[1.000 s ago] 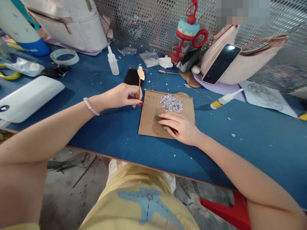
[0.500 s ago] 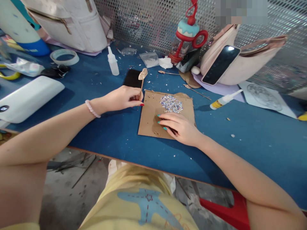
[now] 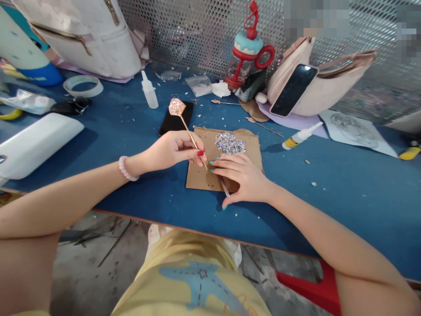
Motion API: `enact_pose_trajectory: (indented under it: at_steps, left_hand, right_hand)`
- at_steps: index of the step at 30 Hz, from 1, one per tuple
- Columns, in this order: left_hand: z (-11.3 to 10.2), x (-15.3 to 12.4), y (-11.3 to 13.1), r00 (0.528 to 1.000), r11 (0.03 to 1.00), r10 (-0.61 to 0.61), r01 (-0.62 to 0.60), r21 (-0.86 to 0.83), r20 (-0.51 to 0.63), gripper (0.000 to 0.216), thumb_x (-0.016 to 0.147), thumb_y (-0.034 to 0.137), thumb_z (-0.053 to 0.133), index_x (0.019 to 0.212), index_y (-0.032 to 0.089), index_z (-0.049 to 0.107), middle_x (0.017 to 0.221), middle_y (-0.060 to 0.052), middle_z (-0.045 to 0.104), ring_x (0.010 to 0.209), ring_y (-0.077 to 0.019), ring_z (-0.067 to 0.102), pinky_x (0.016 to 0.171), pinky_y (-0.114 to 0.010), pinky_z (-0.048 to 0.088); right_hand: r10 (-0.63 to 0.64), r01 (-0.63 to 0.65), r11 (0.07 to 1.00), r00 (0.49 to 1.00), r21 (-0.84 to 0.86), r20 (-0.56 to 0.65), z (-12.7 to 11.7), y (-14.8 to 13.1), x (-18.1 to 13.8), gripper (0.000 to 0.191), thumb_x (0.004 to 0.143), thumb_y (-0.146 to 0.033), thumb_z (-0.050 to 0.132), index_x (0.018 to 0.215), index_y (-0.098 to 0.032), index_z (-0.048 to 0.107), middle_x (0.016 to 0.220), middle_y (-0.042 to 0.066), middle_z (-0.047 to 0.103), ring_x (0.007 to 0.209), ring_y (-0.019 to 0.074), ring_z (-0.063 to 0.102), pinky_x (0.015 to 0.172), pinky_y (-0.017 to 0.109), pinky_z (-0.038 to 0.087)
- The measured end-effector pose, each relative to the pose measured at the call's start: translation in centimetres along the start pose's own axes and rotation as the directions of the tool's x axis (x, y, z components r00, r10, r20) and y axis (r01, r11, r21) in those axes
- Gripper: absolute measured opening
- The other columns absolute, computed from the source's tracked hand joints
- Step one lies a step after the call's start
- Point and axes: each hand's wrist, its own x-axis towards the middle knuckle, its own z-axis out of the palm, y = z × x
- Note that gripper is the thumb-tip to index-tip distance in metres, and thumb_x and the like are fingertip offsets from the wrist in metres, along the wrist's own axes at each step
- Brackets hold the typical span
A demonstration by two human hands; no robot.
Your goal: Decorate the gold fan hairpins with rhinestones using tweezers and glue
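My left hand (image 3: 174, 150) pinches a thin gold stick (image 3: 189, 131) topped with a glittery pink shell-shaped ornament (image 3: 176, 106); the stick leans up and to the left. My right hand (image 3: 243, 177) rests on a brown cardboard piece (image 3: 200, 175) and grips a slim white tool (image 3: 225, 188) between its fingers. A small heap of silvery sequins (image 3: 230, 143) lies on the cardboard just beyond my right fingertips. Both hands nearly touch at the cardboard's middle.
A black phone (image 3: 176, 118) lies behind the cardboard, glue bottles (image 3: 148, 90) (image 3: 301, 136) to either side. A second phone (image 3: 291, 90) leans on a pink bag (image 3: 329, 87). A red and blue bottle (image 3: 249, 48), tape roll (image 3: 83, 85), white case (image 3: 36, 140) and mesh wall (image 3: 190, 30) surround the blue table (image 3: 345, 188).
My left hand moved right toward my right hand and tilted the stick, so the ornament now faces up. My right hand shifted slightly and the white tool shows under it.
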Motion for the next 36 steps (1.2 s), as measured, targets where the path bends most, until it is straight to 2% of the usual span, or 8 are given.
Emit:
enact_pose_trajectory:
  at_steps: [3,5,8,10,14,19,24,36]
  left_hand:
    - [0.6,-0.2,0.2,1.0,0.998,-0.014,0.015,-0.055,0.017,0.036,0.09,0.048,0.074,0.091,0.016,0.059,0.088,-0.009,0.08,0.075,-0.0204,0.08,0.064,-0.025,0.064]
    - [1.0,-0.4,0.4,1.0,0.996,-0.022,0.023,-0.085,0.021,0.037,0.09,0.049,0.075,0.09,0.016,0.059,0.089,-0.01,0.08,0.075,-0.0207,0.08,0.064,-0.025,0.064]
    - [1.8,-0.6,0.7,0.999,0.992,-0.03,0.033,-0.122,0.028,0.038,0.09,0.05,0.075,0.09,0.016,0.059,0.087,-0.01,0.08,0.076,-0.0213,0.08,0.065,-0.026,0.065]
    - [2.3,-0.8,0.9,0.999,0.989,-0.034,0.038,-0.142,0.035,0.037,0.09,0.05,0.076,0.089,0.016,0.06,0.085,-0.009,0.08,0.078,-0.0217,0.08,0.067,-0.027,0.066]
    - [3.1,-1.2,1.0,0.998,0.984,-0.033,0.042,-0.175,0.055,0.039,0.089,0.052,0.076,0.089,0.016,0.061,0.089,-0.01,0.081,0.083,-0.0219,0.081,0.071,-0.026,0.066]
    - [3.5,-1.4,1.0,0.997,0.981,-0.024,0.037,-0.191,0.069,0.039,0.09,0.051,0.076,0.091,0.015,0.061,0.092,-0.012,0.081,0.083,-0.0225,0.081,0.07,-0.026,0.066]
    - [3.4,-1.4,1.1,0.998,0.98,-0.025,0.035,-0.198,0.053,0.037,0.09,0.049,0.077,0.093,0.015,0.062,0.096,-0.011,0.081,0.085,-0.0223,0.081,0.072,-0.025,0.066]
    - [3.4,-1.3,1.6,0.999,0.985,-0.019,0.026,-0.171,0.045,0.032,0.089,0.045,0.078,0.094,0.015,0.068,0.095,-0.009,0.081,0.087,-0.0229,0.081,0.077,-0.026,0.068]
  right_hand:
    - [-0.001,0.001,1.0,1.0,-0.006,0.016,-0.1,-0.2,0.1,0.092,0.074,-0.087,0.061,0.13,-0.014,0.065,0.133,0.018,0.07,0.128,0.0354,0.06,0.106,0.052,0.043]
    - [-0.006,0.006,1.0,1.0,-0.024,-0.019,-0.2,-0.6,0.2,0.089,0.079,-0.085,0.058,0.13,-0.013,0.065,0.132,0.018,0.071,0.128,0.0351,0.06,0.107,0.051,0.043]
    - [0.038,-0.042,0.999,0.99,-0.028,-0.134,-0.4,-1.6,0.6,0.064,0.091,-0.068,0.06,0.122,-0.012,0.067,0.123,0.016,0.074,0.124,0.0308,0.063,0.103,0.047,0.046]
    - [0.08,-0.082,0.997,0.977,-0.003,-0.199,-0.4,-2.4,0.8,0.049,0.094,-0.058,0.062,0.115,-0.014,0.069,0.114,0.013,0.077,0.117,0.0283,0.066,0.1,0.044,0.049]
    - [0.097,-0.095,0.995,0.952,0.022,-0.291,0.0,-3.8,1.1,0.025,0.098,-0.043,0.064,0.102,-0.019,0.07,0.098,0.007,0.079,0.104,0.0243,0.07,0.091,0.042,0.052]
    - [0.076,-0.076,0.997,0.929,0.015,-0.363,0.4,-4.3,1.1,0.003,0.095,-0.022,0.069,0.094,-0.019,0.069,0.092,0.004,0.079,0.097,0.0216,0.071,0.087,0.039,0.053]
    - [0.084,-0.079,0.996,0.916,0.029,-0.392,0.3,-4.3,1.1,0.004,0.094,-0.016,0.067,0.091,-0.019,0.069,0.087,0.004,0.078,0.092,0.0216,0.071,0.083,0.039,0.055]
    - [0.114,-0.099,0.993,0.914,0.058,-0.39,0.4,-4.0,1.1,0.007,0.095,-0.017,0.065,0.093,-0.018,0.072,0.089,0.005,0.079,0.093,0.0215,0.071,0.083,0.039,0.055]
